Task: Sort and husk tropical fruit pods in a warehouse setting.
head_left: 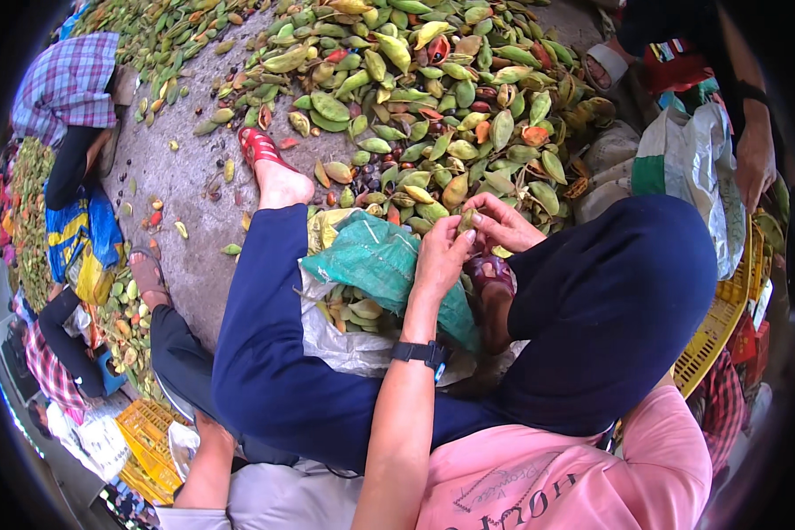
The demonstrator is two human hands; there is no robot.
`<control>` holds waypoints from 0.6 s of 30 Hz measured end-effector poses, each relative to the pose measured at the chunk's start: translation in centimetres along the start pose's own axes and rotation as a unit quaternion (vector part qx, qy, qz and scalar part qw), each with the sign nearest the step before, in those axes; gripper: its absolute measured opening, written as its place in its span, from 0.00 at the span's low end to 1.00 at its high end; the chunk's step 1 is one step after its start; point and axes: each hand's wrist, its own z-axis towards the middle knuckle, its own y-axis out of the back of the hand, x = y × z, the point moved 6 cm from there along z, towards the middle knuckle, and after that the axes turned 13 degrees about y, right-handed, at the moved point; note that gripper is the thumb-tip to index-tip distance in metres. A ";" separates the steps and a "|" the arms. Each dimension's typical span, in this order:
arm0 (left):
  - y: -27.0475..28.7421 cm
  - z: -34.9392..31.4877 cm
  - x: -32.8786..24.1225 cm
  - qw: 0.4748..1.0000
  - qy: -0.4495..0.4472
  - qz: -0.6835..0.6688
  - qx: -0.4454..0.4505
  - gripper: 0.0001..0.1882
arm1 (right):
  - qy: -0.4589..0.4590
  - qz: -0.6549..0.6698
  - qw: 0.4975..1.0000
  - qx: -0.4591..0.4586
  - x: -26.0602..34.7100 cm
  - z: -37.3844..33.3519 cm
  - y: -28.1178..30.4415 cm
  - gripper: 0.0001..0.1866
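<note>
head view: wide fisheye, worn on the head, looking down over the wearer's own lap.
left one of a side-by-side pair; upright, unmirrored, pitched steeply down and forward. pink shirt and left forearm come in at the lower edge, very near; navy trousers spread across mid-frame, also close. left hand and right hand fall a little above and right of centre, seen from above. past them the pod heap reaches the top edge, farther off. round dark border takes the corners; yellow crate at right and plaid shirt at upper left sit tilted toward the rim.
</note>
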 end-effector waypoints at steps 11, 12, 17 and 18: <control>0.3 -1.0 0.5 0.999 -0.001 0.047 0.020 0.14 | 0.055 -0.279 0.956 0.067 2.8 -2.4 -1.4 0.17; -1.0 -0.7 0.7 0.999 0.008 0.016 0.046 0.13 | 0.050 -0.288 0.955 0.055 2.8 -3.0 -0.5 0.17; -2.7 -1.0 0.7 0.994 0.071 0.039 0.077 0.14 | 0.196 -0.419 0.886 0.031 3.1 -3.3 -0.2 0.18; -1.7 -1.5 0.6 0.995 0.083 0.030 0.053 0.14 | 0.226 -0.462 0.857 0.048 2.6 -2.7 -0.8 0.17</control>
